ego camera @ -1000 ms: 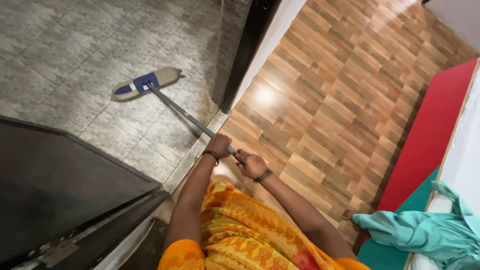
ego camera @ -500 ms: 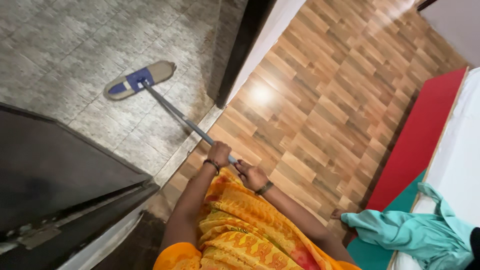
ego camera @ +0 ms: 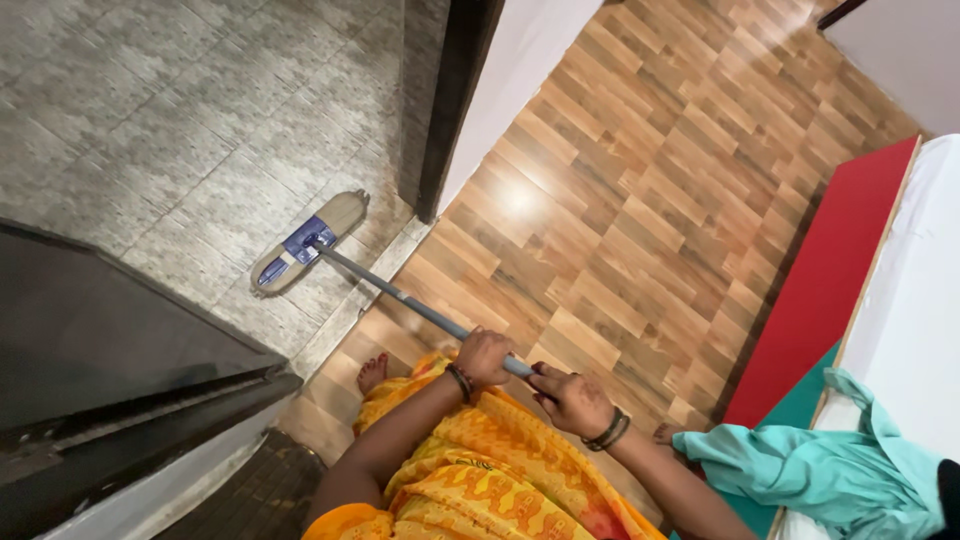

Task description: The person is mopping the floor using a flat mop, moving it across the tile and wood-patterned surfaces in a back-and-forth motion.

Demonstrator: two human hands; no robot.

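**Flat mop held two-handed across the doorway threshold**

Obs. 1, grip. Left hand (ego camera: pixel 484 356) is wrapped round the grey mop handle (ego camera: pixel 410 303), fingers curled shut about the shaft, a dark bangle at the wrist. Right hand (ego camera: pixel 570 398) sits just behind it at the top end of the shaft, fingers closed on the end, a dark band on that wrist too. The two hands are near each other, not touching.

Obs. 2, where the mop is. The flat mop head (ego camera: pixel 307 243), tan pad with a blue bracket, lies on the grey tiled floor (ego camera: pixel 150 120), just beyond the pale threshold strip (ego camera: pixel 345 318) and close beside the dark door frame (ego camera: pixel 450 100).

Obs. 3, key relation. The handle's long axis runs from the hands up and to the left in view, ending at the mop head. So the head lies ahead of and to the left of both hands; the left hand is the nearer to it. The pad's own long axis lies roughly crosswise to the shaft.

Obs. 4, surroundings. The person stands on the wood-pattern floor (ego camera: pixel 640 200); a bare foot (ego camera: pixel 372 372) shows beside the orange and yellow garment (ego camera: pixel 480 470). Dark door leaf (ego camera: pixel 110 340) at lower left. At right, a bed edge with a red panel (ego camera: pixel 830 270) and a teal cloth (ego camera: pixel 810 465) lying on it.

Obs. 5, containers. No bucket, bin or other container in view.
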